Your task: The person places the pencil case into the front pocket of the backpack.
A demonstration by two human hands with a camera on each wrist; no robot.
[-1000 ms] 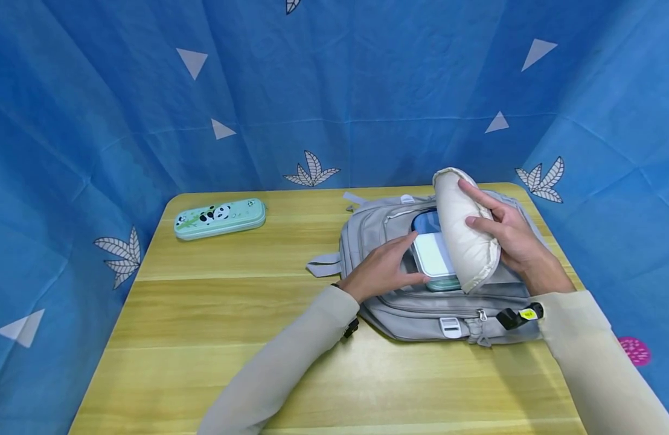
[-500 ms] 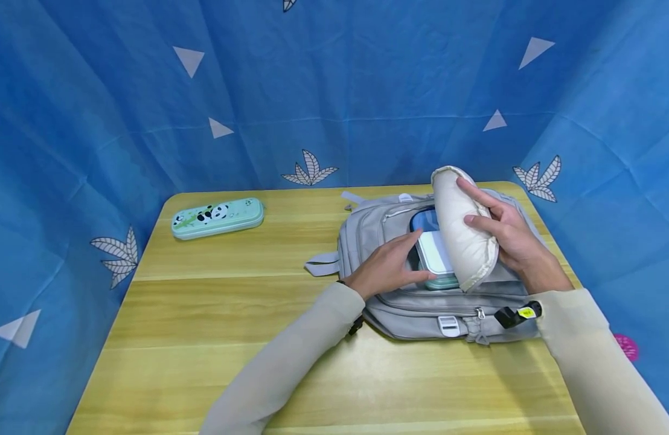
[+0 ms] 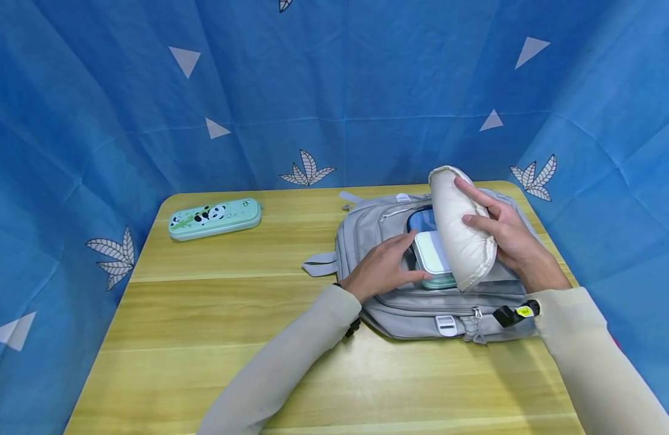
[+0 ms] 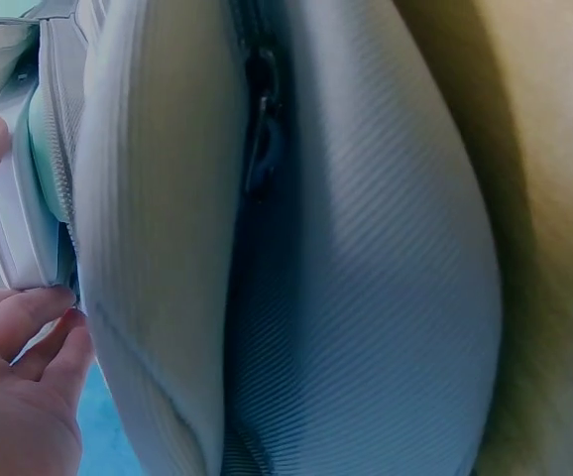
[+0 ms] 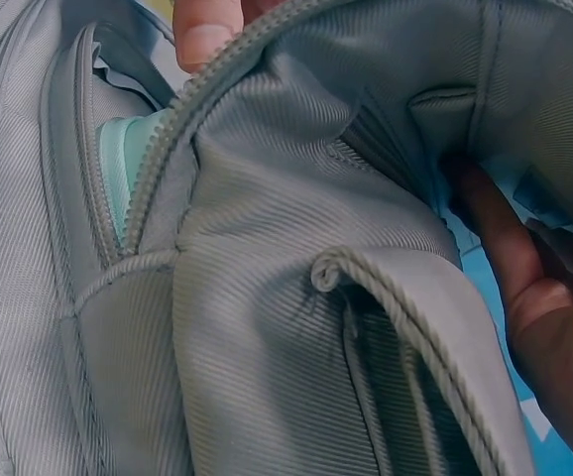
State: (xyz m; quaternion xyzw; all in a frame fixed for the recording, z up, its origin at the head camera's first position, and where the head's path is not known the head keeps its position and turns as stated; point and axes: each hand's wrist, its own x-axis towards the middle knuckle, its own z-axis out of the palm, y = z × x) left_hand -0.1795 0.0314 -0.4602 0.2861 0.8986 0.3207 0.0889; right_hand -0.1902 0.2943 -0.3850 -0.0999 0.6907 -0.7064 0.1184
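Note:
A grey backpack [image 3: 367, 223] lies on the table with a zipped compartment open. My right hand [image 3: 511, 235] grips its folded-back flap [image 3: 459, 229], whose cream lining faces up. My left hand [image 3: 386, 266] holds a white flat box [image 3: 432, 252] at the opening, with thumb and fingers at opposite edges. Beneath the box shows a mint-green case [image 3: 443, 283], and behind it a dark blue item [image 3: 421, 220]. The left wrist view shows the fingers [image 4: 19, 327] touching the box's edge [image 4: 19, 208]. In the right wrist view, the right hand [image 5: 554, 297] lies behind the grey flap [image 5: 296, 198].
A mint-green pencil case [image 3: 215, 219] with pandas lies at the table's back left. The wooden table [image 3: 231, 314] has blue curtains [image 3: 334, 90] at its back and sides. A backpack strap [image 3: 320, 264] sticks out to the left.
My left hand and the white box have shifted slightly right relative to the backpack. The right hand keeps its hold on the flap. The head view has moved a little.

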